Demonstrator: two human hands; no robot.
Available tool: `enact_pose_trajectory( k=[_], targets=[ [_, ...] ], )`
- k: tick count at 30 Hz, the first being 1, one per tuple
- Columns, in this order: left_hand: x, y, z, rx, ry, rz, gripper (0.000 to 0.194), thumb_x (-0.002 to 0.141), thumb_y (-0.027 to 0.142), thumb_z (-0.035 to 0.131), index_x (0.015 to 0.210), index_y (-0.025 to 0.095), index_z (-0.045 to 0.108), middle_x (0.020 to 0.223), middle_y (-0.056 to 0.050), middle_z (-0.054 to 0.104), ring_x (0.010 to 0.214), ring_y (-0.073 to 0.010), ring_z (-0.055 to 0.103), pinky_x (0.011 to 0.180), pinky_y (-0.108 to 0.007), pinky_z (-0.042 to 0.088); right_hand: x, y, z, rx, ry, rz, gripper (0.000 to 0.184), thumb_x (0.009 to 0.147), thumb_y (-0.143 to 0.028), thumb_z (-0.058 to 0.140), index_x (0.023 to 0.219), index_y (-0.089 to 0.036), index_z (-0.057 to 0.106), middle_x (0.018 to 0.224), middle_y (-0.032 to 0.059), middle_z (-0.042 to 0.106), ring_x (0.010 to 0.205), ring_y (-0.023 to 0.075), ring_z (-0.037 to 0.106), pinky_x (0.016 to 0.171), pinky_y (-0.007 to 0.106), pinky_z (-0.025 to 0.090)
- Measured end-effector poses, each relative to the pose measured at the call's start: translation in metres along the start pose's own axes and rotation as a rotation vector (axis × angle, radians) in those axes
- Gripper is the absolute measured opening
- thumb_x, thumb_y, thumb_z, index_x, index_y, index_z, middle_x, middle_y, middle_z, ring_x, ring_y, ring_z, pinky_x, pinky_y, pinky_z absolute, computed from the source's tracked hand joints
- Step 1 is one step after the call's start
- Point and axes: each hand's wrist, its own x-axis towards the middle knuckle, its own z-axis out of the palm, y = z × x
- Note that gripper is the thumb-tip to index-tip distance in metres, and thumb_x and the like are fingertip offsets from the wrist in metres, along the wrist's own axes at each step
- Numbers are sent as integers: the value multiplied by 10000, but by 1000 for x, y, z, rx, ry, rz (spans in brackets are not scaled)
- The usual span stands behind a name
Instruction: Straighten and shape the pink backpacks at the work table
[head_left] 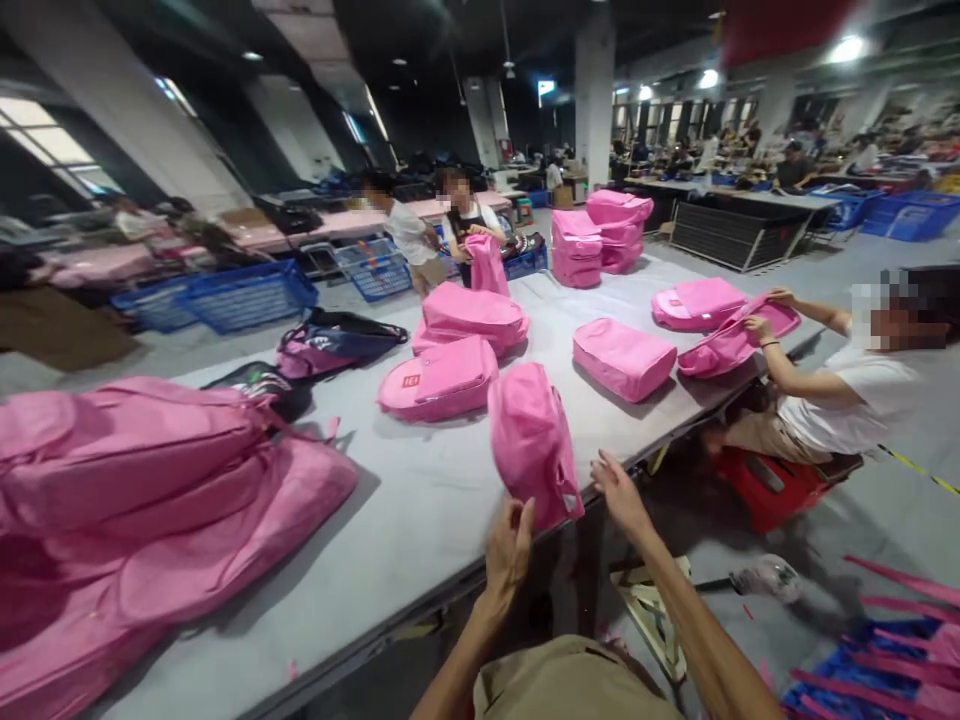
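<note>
A long grey table (420, 500) runs from near left to far right in front of you. A heap of pink bags (150, 510) fills its near left end. At the near edge stands a pink backpack (534, 440). Your left hand (510, 545) pinches its lower corner with curled fingers. Your right hand (619, 490) is open, fingers spread, just beside the backpack's right side. A seated person (840, 395) handles another pink bag (731, 340) at far right.
</note>
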Motion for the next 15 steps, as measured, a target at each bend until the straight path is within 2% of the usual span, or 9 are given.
enact_pose_trajectory(
  k=[2, 5, 8, 10, 12, 15],
  targets=[
    [7, 0, -8, -72, 81, 39, 502, 996, 777, 567, 901, 284, 558, 884, -22, 650, 870, -267, 646, 876, -423, 511, 11, -36, 6, -53, -42, -125, 1035, 962, -870, 619, 1704, -160, 499, 1678, 229, 604, 1523, 331, 621, 1308, 516, 478],
    [26, 5, -13, -133, 8, 77, 487, 971, 755, 664, 976, 279, 563, 951, -14, 670, 890, -245, 651, 882, -393, 522, 29, -91, 33, -226, -81, -274, 883, 1005, -801, 626, 1648, -198, 574, 1661, 171, 640, 1531, 281, 614, 1315, 449, 469],
    [47, 7, -14, -142, -57, 109, 492, 983, 758, 629, 927, 280, 526, 898, 4, 643, 831, -217, 609, 844, -366, 499, 47, -131, 66, -516, 25, -216, 846, 1040, -742, 633, 1696, -222, 510, 1695, 158, 615, 1533, 309, 615, 1295, 470, 480],
    [58, 4, -17, -188, -106, 118, 505, 1005, 770, 571, 901, 284, 487, 858, 22, 600, 793, -199, 567, 810, -347, 489, 54, -145, 83, -737, 97, -142, 846, 1075, -655, 634, 1756, -203, 414, 1665, 202, 632, 1493, 368, 652, 1254, 518, 500],
    [67, -3, -22, -238, -160, 135, 490, 1044, 747, 523, 907, 277, 502, 858, 22, 586, 815, -194, 560, 820, -335, 492, 57, -152, 93, -917, 137, -113, 816, 1112, -577, 597, 1778, -169, 363, 1527, 233, 722, 1391, 410, 716, 1184, 541, 530],
    [73, -16, -27, -282, -213, 159, 447, 1087, 676, 492, 932, 262, 558, 902, 6, 608, 882, -195, 582, 875, -334, 504, 58, -153, 99, -1087, 178, -100, 765, 1153, -553, 507, 1779, -146, 339, 1350, 221, 796, 1275, 407, 763, 1097, 513, 556]
  ],
)
